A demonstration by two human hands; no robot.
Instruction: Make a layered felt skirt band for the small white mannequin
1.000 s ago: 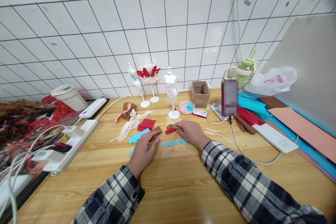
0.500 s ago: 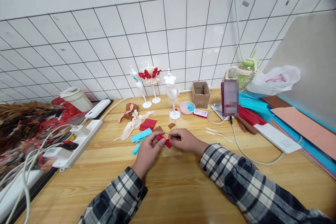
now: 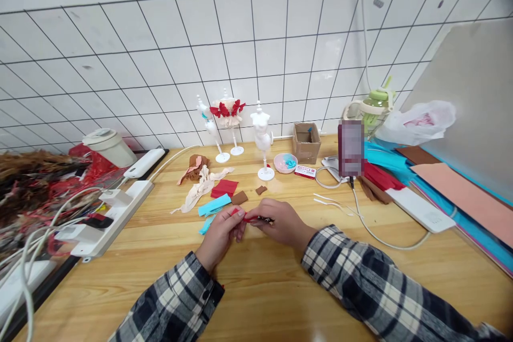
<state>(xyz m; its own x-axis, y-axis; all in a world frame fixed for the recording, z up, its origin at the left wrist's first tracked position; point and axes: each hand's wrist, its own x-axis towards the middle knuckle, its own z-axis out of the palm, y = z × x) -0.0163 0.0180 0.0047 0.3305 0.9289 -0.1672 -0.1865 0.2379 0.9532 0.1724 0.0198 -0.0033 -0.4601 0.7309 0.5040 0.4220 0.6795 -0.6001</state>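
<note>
Both hands meet over the wooden table in front of me. My left hand [image 3: 221,232] pinches a small red crepe paper piece [image 3: 239,214] between thumb and fingers. Opposite it, my right hand [image 3: 282,223] is closed, its fingertips on the other end of the same red piece. A slim dark tool [image 3: 266,219] also lies in my right hand; its kind is unclear because the fingers cover most of it. Behind the left hand lie light blue strips [image 3: 215,205], a brown scrap [image 3: 240,197] and a flat red piece [image 3: 224,188].
White mini mannequins stand at the back, one bare [image 3: 262,136], another in a cream and red outfit [image 3: 229,112]. Nearby are a pink bowl [image 3: 286,163], a cardboard box [image 3: 306,144] and a propped phone [image 3: 351,148]. A power strip [image 3: 116,224] with cables lies left.
The red piece has moved slightly left and is now stretched between my fingertips. The tool's thin tip, visible before, no longer shows. The view has shifted slightly.
</note>
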